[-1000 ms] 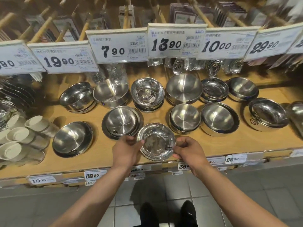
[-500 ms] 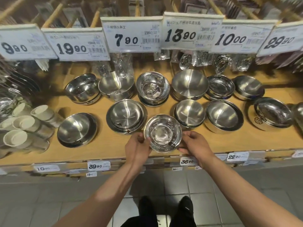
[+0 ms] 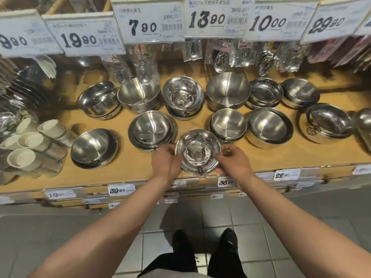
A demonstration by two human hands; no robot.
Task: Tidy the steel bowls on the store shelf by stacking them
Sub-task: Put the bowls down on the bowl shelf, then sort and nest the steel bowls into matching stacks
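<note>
Here, your left hand [image 3: 166, 163] and right hand [image 3: 233, 164] clasp the small steel bowl [image 3: 197, 152] (rim up) near the wooden shelf [image 3: 128, 171] front edge, likely carrying it toward a matching stack.

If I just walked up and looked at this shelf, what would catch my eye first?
Probably the two bare hands, left hand and right hand, gripping a shiny steel bowl at the front edge of the wooden shelf. Behind it sit rows of steel bowls, some nested, and big price cards hang overhead, like the 13.90 card.
</note>
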